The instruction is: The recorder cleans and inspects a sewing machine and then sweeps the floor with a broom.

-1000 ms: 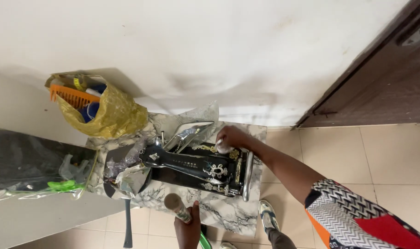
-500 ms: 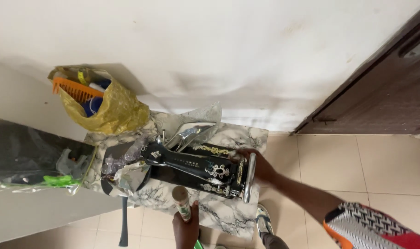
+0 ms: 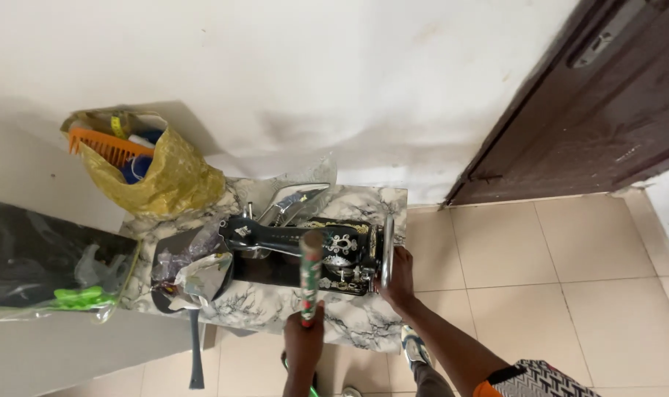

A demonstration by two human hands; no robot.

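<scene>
Our left hand is clenched round the bottom end of a rolled tube of patterned paper, red and green print, held upright so its open top end points toward the camera; the roll rises from the fingers and crosses in front of the black sewing machine, looks like it is kept clear of the tabletop that way. Our right hand is at the machine's right end, fingers curled against the chrome handwheel; touching it for sure, but whether they fully grip the rim we cannot tell, the palm hides it. The wheel stands on edge just beyond the fingertips, so the hand comes at it from the side. The machine sits on a small marble-patterned table, pushed near the white wall. Beyond the left fingers, at the machine's needle end, crumpled clear plastic wrap lies bunched, some shiny silver piece behind it, too unclear to name. Further out, a yellow plastic bag leans on the wall with an orange comb sticking out. A dark wooden door is well off past the right hand, beige floor tiles below.
</scene>
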